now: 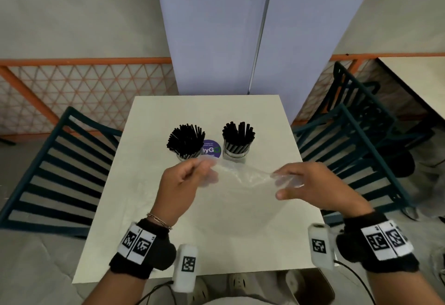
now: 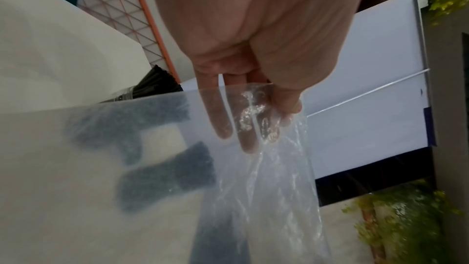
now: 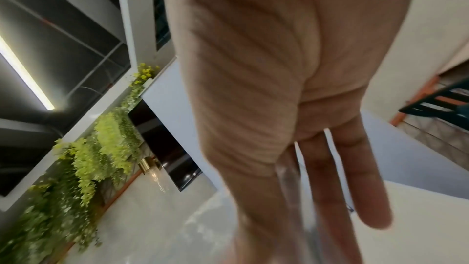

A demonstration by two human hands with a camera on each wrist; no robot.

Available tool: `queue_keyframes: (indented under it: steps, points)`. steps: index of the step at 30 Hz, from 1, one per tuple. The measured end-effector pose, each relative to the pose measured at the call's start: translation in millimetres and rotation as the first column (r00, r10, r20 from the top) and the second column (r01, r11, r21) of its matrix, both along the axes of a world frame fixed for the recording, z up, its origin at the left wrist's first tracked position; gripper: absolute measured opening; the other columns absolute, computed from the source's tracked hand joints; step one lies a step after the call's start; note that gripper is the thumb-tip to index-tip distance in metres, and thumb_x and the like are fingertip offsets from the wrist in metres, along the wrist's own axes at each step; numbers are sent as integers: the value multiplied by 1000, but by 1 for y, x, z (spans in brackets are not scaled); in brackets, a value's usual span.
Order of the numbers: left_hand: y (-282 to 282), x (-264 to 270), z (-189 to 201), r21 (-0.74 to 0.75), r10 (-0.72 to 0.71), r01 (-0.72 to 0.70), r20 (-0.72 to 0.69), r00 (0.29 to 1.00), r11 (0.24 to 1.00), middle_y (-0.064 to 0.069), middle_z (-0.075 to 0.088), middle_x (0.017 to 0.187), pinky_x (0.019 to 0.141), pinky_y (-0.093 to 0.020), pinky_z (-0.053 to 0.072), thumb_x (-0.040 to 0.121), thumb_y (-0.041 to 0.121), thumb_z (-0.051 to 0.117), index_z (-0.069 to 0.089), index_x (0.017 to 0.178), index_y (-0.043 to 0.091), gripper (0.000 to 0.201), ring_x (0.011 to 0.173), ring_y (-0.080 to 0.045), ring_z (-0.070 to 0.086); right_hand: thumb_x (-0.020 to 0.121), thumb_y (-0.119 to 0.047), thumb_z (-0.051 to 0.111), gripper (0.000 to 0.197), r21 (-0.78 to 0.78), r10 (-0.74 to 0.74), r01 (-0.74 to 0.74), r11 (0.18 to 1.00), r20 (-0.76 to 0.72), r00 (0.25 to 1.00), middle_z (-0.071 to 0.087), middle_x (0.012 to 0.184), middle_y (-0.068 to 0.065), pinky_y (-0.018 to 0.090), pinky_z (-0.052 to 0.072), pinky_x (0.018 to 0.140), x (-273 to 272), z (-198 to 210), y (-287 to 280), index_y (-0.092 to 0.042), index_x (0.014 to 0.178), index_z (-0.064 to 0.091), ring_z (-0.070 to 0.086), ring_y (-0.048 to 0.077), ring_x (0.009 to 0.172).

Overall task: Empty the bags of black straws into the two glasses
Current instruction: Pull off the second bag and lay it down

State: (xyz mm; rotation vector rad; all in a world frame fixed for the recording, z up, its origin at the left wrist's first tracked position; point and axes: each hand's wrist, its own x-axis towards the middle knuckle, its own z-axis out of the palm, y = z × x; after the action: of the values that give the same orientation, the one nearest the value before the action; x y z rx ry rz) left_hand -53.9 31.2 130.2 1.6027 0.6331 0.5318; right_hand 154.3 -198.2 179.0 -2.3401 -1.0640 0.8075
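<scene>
From the head view, a thin see-through plastic bag hangs in the air between two hands, just above the square pale worktop. The left hand pinches one end of it with curled fingers. The right hand pinches the other end, with some fingers held out loosely. The bag looks empty. Behind it stand two clear round glasses. The left glass and the right glass are both full of thin black straws standing up. A round purple sticker lies between them. Dark slatted chairs stand on both sides.

From the left wrist view, the left hand's fingers lie behind the clear bag, and the thumb presses it in front. The straws show dimly through it.

From the right wrist view, the picture is blurry. The right hand's fingers point down, nearly straight, with crinkled clear plastic between thumb and finger.
</scene>
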Motion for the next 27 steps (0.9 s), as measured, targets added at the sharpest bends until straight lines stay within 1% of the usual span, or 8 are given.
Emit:
queue_keyframes:
  steps: [2,10,13,17,20,22,24,27]
  points:
    - [1,0,-4,-8,27,-27,-22,999,1000,-7,84,91,78,-32,64,108,18,60,81,109,15,22,89,-21,82,85,-37,84,9,85,-78,83,993,-59,995,81,88,-15,14,54,75,8,-9,-9,-34,93,84,73,3,84]
    - [-9,-5,-17,-131,203,-209,-53,978,969,-15,78,85,57,-39,65,112,18,51,74,100,9,27,72,-36,81,94,-13,76,9,403,-147,300,865,-369,918,82,77,6,10,54,66,34,-30,8,-11,91,84,74,9,69]
    - [-11,-18,-28,-302,161,-170,-55,985,938,-17,80,101,69,-44,66,106,25,61,68,118,13,18,82,-40,82,95,-18,73,14,450,-88,318,834,-461,883,80,76,9,21,62,70,34,-35,33,-8,89,81,76,16,70]
    - [-22,-39,-54,-481,-65,-15,-149,987,877,-17,82,111,88,-46,63,90,10,79,68,131,18,43,99,-41,80,93,-28,72,21,507,-34,358,784,-541,840,79,79,8,35,66,72,33,-36,65,-10,88,79,75,20,68]
    - [-30,-44,-72,-559,18,-109,-166,986,822,-17,82,113,82,-41,67,98,8,68,75,119,5,23,100,-41,80,84,-51,77,46,421,94,244,874,-638,765,81,104,10,38,65,84,49,-54,69,-14,112,75,80,29,86]
    - [-27,-46,-81,-664,156,-183,-102,983,725,-12,81,114,83,-43,68,96,16,66,72,120,4,28,100,-38,80,82,-39,87,59,225,124,39,974,-665,737,80,116,10,36,60,93,56,-81,60,-13,131,66,78,29,103]
    - [-21,-53,-90,-719,238,-226,-87,967,657,-11,81,113,85,-47,68,97,17,65,70,121,4,28,104,-39,79,82,-11,88,39,28,101,-107,994,-622,776,82,105,7,31,59,89,49,-116,47,-8,118,74,76,22,97]
    - [-17,-82,-111,-651,187,-291,-225,956,701,-13,80,119,87,-47,67,104,11,62,72,122,4,22,106,-39,79,84,1,83,9,-45,116,-162,986,-515,849,79,78,1,35,57,77,29,-157,36,-2,92,79,71,21,78]
